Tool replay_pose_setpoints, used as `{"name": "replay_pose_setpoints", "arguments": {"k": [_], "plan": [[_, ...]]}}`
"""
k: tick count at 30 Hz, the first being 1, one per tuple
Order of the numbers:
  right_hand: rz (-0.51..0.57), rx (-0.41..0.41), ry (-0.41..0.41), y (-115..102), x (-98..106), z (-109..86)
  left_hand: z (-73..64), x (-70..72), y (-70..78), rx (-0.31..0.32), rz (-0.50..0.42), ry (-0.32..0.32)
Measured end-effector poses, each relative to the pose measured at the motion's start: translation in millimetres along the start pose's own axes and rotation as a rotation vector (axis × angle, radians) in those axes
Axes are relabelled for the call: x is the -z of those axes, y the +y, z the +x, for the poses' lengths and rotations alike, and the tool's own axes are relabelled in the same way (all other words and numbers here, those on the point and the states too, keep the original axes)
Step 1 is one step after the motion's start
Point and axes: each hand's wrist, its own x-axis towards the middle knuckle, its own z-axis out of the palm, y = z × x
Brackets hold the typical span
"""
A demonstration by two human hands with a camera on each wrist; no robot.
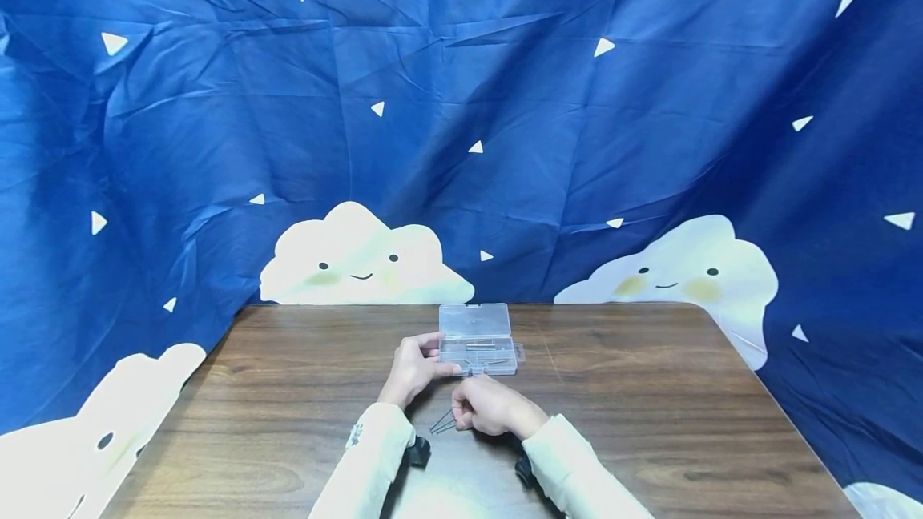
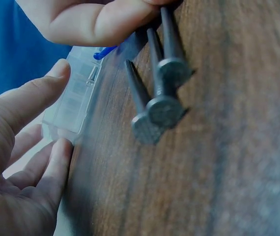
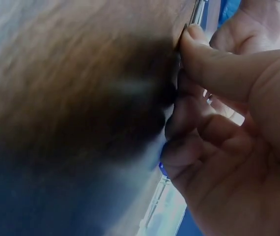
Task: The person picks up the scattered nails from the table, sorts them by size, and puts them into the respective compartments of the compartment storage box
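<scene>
A clear plastic compartment box (image 1: 478,356) stands on the table with its lid (image 1: 474,320) raised at the back. Thin metal pieces lie in its compartments. My left hand (image 1: 414,367) holds the box at its left end, thumb toward the front edge and fingers on the side. In front of the box, my right hand (image 1: 490,404) has its fingers curled and pinches the far ends of some nails. Three grey nails (image 2: 164,110) fan out low over the wood, heads toward the left wrist camera. In the right wrist view, the pinching thumb (image 3: 223,69) hides most of them.
The brown wooden table (image 1: 649,407) reaches back to a blue curtain (image 1: 461,102) with white clouds and triangles. Dark straps (image 1: 418,452) sit at both wrists, below pale sleeves. A small blue piece (image 2: 103,52) shows beside the box.
</scene>
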Motion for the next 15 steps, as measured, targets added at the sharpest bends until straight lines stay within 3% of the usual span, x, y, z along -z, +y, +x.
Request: {"name": "replay_pose_setpoints", "arguments": {"k": [3,6,15], "plan": [[-0.03,0.033,-0.028,0.3,2.0,-1.2,0.3,0.1,-0.3,-0.001,-0.006,-0.002],[0.018,0.061,-0.019,2.8,4.9,-3.2,0.4,0.5,-0.7,-0.004,-0.005,-0.002],[0.418,0.023,0.098,12.6,12.7,-9.4,1.8,0.0,-3.5,-0.008,0.009,0.009]]}}
